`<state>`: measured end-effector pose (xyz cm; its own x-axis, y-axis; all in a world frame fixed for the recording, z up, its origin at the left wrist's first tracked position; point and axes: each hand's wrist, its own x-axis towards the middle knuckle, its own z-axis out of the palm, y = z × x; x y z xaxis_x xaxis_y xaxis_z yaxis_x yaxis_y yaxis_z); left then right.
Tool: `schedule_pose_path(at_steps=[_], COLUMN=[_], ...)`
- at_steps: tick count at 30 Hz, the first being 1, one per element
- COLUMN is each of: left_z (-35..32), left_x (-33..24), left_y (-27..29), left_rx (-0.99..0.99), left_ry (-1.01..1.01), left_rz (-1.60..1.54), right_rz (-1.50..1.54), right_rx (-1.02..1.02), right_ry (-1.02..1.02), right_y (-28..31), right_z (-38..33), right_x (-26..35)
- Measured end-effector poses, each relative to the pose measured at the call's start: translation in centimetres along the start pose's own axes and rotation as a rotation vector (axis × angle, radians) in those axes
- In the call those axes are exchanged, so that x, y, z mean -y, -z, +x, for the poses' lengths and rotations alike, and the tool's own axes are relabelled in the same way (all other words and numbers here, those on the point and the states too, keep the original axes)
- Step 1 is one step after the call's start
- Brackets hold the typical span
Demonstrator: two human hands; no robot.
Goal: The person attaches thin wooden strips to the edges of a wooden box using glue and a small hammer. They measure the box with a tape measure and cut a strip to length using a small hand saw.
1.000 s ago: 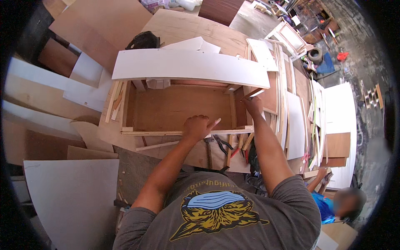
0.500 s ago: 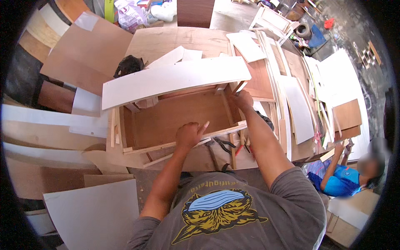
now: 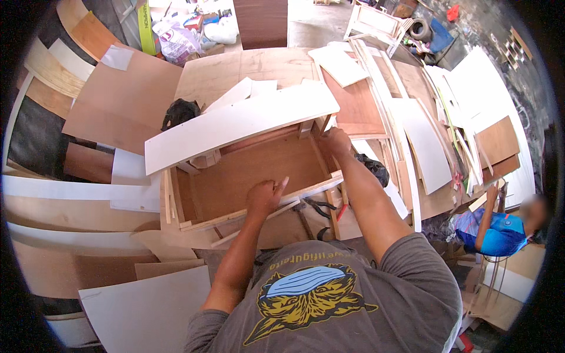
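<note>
Head view: an open wooden box (image 3: 253, 167) is lying on a plywood table (image 3: 268, 60), a white panel (image 3: 235, 126) spanning its far side; the left hand (image 3: 265, 197) is curling narrowly at the near rim (image 3: 312, 187), thumb raised; the right hand (image 3: 336, 143) is reaching to the right end (image 3: 321, 156), neither exact hold showing clearly enough to tell

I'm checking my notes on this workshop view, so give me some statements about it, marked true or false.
1. The left hand is at the near edge of the wooden box. True.
2. The right hand is at the box's left end. False: the right hand is at its right end.
3. A white panel lies along the box's far side. True.
4. The co-worker wears red. False: the co-worker wears blue.
</note>
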<state>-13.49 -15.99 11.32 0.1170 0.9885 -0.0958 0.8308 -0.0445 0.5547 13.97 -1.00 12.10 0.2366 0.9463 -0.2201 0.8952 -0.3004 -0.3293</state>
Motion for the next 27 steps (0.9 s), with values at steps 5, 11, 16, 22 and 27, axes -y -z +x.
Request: schedule_pose_path(at_steps=[5, 11, 16, 22, 27], left_z=[0.1, 0.1, 0.1, 0.1, -0.1], left_x=[0.2, 0.0, 0.4, 0.4, 2.7], left_y=[0.0, -0.1, -0.5, -0.5, -1.6], left_rx=[0.041, -0.045, -0.038, 0.045, -0.029], left_ry=[0.033, -0.03, -0.009, 0.107, 0.022], left_rz=[0.02, 0.039, 0.038, 0.022, -0.021], right_rz=[0.035, 0.025, 0.025, 0.066, 0.078], right_rx=[-0.001, -0.031, -0.009, 0.055, 0.096], right_ry=[0.011, 0.015, -0.005, -0.031, -0.017], right_y=[1.1, -1.3, -2.1, -0.5, -0.4], right_z=[-1.4, 0.6, 1.7, 0.5, 0.6], right_x=[1.2, -0.5, -1.1, 0.2, 0.1])
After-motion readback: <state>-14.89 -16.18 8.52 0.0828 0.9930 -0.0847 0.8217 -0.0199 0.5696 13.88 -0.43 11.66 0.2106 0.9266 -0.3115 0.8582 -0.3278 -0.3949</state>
